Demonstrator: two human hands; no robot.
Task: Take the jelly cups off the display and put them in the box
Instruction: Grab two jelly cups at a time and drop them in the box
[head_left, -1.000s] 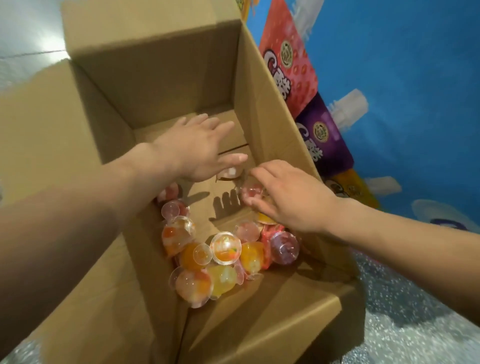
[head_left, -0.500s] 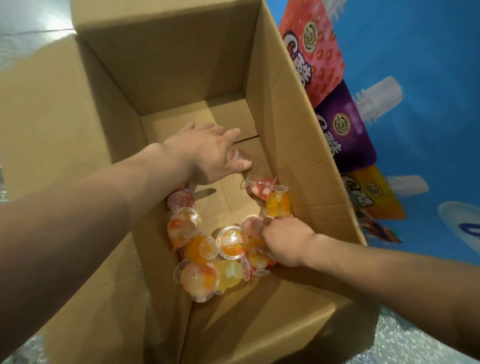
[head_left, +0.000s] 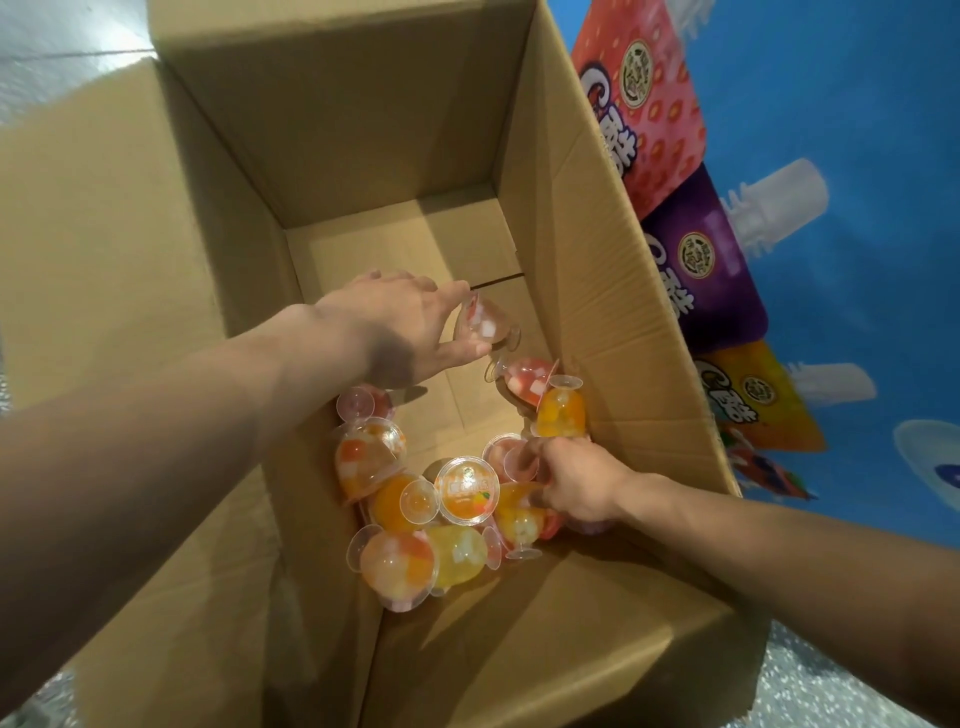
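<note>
**Both hands now closed on cups**

One second ago the left hand (head_left: 400, 332) was spread flat above the floor of the box (head_left: 597, 291) and held nothing. Now it pinches a pale red-and-white cup (head_left: 485, 325) between thumb and fingers. The right hand (head_left: 576, 483) lay open near the right wall. It has since moved nearer to the person and down into the pile (head_left: 415, 499), and its fingers curl on a pink cup (head_left: 511, 457). Where it was, a red cup (head_left: 527, 382) and an orange cup (head_left: 561, 413) now lie uncovered (touching each other, beside the wall).
</note>
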